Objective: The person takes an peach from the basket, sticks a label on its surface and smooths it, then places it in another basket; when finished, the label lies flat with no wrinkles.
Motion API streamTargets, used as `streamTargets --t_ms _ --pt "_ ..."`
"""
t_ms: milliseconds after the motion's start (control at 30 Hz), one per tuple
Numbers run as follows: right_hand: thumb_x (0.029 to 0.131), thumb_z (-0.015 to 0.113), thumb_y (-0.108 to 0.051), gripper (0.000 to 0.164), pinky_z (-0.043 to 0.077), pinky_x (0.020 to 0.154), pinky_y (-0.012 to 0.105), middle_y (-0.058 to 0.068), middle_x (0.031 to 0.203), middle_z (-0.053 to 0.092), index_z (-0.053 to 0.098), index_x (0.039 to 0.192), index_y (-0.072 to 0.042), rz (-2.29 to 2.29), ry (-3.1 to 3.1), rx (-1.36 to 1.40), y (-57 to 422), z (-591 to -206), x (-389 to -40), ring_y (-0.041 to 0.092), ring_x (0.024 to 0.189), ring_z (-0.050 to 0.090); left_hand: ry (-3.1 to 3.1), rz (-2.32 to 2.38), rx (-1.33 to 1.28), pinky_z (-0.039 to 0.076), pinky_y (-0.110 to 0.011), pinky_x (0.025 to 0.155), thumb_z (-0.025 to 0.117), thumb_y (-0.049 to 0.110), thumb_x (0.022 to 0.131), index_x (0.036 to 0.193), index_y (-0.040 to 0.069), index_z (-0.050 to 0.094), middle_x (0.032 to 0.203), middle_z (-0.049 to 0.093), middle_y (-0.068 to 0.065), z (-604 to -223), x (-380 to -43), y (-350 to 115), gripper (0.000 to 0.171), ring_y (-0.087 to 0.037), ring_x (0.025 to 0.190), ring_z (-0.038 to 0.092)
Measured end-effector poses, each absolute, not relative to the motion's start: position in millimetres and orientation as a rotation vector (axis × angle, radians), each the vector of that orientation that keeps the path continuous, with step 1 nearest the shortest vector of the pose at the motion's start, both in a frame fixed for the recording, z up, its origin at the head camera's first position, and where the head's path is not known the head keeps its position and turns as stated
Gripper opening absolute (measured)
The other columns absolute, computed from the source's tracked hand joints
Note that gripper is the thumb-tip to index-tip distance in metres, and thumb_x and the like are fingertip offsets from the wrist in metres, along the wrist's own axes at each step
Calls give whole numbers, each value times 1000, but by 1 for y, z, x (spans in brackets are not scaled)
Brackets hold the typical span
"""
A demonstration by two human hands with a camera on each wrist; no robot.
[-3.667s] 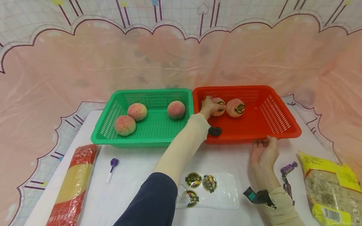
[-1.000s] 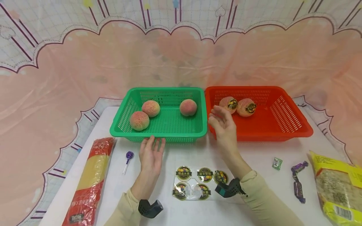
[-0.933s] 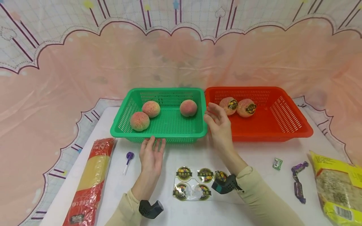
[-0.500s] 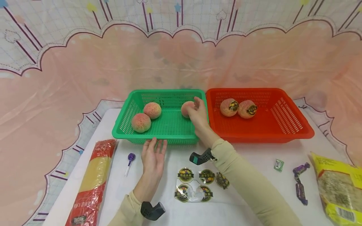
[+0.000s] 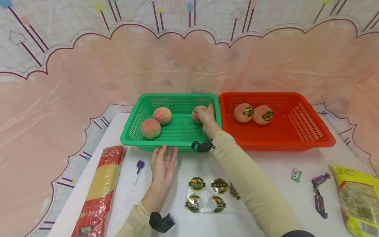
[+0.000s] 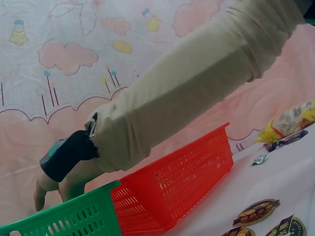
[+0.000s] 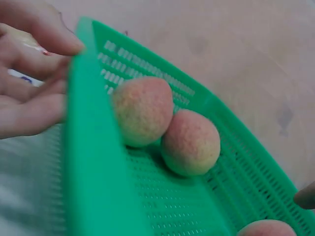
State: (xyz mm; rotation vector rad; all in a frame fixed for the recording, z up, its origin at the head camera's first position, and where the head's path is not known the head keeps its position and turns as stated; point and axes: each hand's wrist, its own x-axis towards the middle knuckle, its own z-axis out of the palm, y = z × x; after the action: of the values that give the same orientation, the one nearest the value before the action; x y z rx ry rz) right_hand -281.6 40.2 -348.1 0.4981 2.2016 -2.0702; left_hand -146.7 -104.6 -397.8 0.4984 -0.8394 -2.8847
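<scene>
In the head view my right hand (image 5: 207,119) reaches into the green basket (image 5: 165,143) and grips a peach (image 5: 196,116) near its right end, partly covering it. Two more peaches, one in front (image 5: 150,128) and one behind (image 5: 162,115), lie together at the left of that basket. My left hand (image 5: 163,169) is palm up at the front rim, its loosely extended fingertips touching it; the right wrist view shows those fingers (image 7: 37,115) against the green wall. Two peaches with black-and-gold stickers, left (image 5: 242,113) and right (image 5: 262,116), sit in the red basket (image 5: 278,144).
A clear sheet of round stickers (image 5: 204,194) lies in front. To the left are a red-and-yellow packet (image 5: 99,191) and a purple lollipop (image 5: 140,164). On the right lie a green-wrapped candy (image 5: 296,175), purple-wrapped candies (image 5: 319,202) and a yellow bag (image 5: 356,197).
My right hand has left the red basket, moved left into the green one and closed round the right-hand peach. My left hand came to the green basket's front rim and has stayed there.
</scene>
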Motion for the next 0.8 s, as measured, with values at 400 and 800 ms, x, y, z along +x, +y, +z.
streamTargets --t_ms 400,800 --pt "74 67 -16 77 43 86 31 11 138 29 23 138 -17 -2070 2245 553 38 -417 -341 25 123 35 -884 -2886 488 42 -31 96 49 9 89 98 13 39 102 43 -4 -402 -147 -104 14 -17 103 46" --pt "80 61 -11 68 32 103 37 11 140 25 24 137 -10 -2125 2078 567 38 -376 -308 26 126 32 -936 -2855 477 42 -31 96 49 11 90 96 14 39 100 44 -2 -401 -147 -104 12 -16 100 48"
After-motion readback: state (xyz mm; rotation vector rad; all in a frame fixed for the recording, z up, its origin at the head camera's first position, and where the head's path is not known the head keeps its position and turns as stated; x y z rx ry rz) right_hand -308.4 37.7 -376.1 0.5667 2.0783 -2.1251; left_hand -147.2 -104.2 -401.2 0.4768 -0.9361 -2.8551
